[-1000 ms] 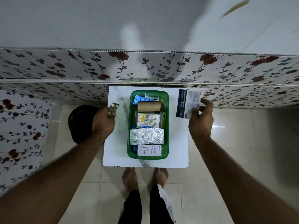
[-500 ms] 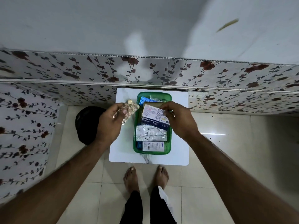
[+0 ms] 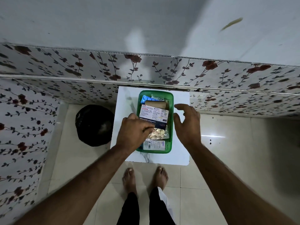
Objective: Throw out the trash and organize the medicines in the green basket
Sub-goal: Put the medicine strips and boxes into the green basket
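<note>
Left hand (image 3: pixel 132 135): your fingers cover the near-left corner of the dressings box (image 3: pixel 154 116) and part of the blister strip (image 3: pixel 158 133), so you cannot tell whether they grip the strip.
Green basket (image 3: pixel 170 137): its left wall is hidden behind that hand.
Box labels: small print too fine to read.
Cardboard roll (image 3: pixel 156 104): mostly covered by the box.
Forearms: cut off by the bottom edge.

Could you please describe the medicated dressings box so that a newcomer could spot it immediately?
Find the green basket on the small white table. The medicated dressings box lies flat on top, mid-basket. It alone is white above and dark blue below.
</note>
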